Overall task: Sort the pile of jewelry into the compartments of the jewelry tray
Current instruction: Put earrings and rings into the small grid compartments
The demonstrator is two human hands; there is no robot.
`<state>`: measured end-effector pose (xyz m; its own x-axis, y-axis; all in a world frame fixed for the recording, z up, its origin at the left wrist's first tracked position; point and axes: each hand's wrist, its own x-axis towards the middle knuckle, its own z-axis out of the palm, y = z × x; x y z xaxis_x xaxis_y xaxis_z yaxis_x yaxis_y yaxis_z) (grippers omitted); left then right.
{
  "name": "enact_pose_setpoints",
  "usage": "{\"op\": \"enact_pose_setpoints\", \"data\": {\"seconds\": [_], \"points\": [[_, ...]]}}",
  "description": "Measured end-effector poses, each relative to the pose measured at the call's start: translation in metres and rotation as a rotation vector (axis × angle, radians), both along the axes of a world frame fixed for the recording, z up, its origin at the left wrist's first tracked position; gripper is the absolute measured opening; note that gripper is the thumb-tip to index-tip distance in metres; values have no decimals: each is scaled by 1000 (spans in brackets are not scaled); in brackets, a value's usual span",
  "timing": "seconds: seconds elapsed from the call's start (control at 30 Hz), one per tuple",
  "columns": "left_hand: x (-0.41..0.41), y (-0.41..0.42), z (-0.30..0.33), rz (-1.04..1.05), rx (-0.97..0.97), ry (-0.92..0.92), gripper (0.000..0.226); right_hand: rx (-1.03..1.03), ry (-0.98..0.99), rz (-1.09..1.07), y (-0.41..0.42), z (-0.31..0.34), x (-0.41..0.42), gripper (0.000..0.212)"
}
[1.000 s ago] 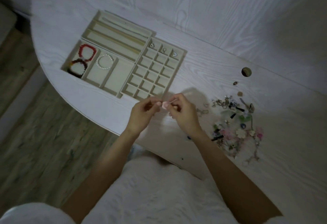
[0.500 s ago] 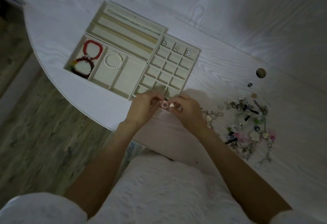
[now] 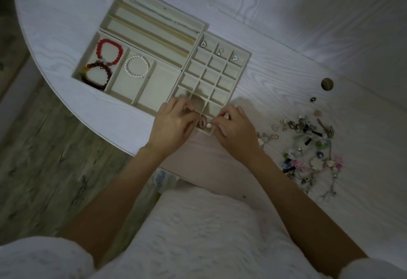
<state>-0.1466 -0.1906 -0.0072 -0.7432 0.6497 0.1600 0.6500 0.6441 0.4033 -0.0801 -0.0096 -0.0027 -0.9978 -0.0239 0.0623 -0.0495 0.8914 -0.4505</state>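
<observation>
The beige jewelry tray [image 3: 154, 42] lies on the white table. It holds a red bracelet [image 3: 109, 50], a dark bead bracelet [image 3: 97, 76], a pearl bracelet [image 3: 136, 67], a chain [image 3: 163, 17] in a long slot, and three small pieces in the far row of the grid. My left hand [image 3: 171, 124] and right hand [image 3: 235, 128] meet over the grid's near corner. Between their fingertips sit a small pink ring [image 3: 202, 123] and a pale heart-shaped piece [image 3: 208, 125]. Both hands pinch these small pieces; which compartment lies below is hidden. The jewelry pile [image 3: 308, 146] lies to the right.
A round cable hole [image 3: 327, 84] is in the table beyond the pile. A small dark ring [image 3: 312, 99] and a pinkish piece [image 3: 317, 113] lie loose near it. The table's curved edge runs along the left, with wood floor [image 3: 39, 157] below.
Both hands moved forward from above the bare table to the near corner of the tray's grid, carrying the small pink and pale pieces with them.
</observation>
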Motion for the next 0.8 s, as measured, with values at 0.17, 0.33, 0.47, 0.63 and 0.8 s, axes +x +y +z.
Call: {"op": "enact_pose_setpoints", "data": {"seconds": [0.17,0.33,0.47,0.63,0.8], "points": [[13,3,2,-45,-159,-35,33,96,-70,-58,-10,-4,-1,23],[14,6,2,-65,-277,-36,36,107,-193,-159,-23,-2,-16,20],[14,5,0,-39,-285,-57,40,108,-233,-128,-24,1,-17,21],[16,5,-2,10,-233,-92,39,174,-119,-86,-24,4,-10,17],[21,2,-11,42,-73,-35,23,-14,-10,-77,11,22,18,7]]}}
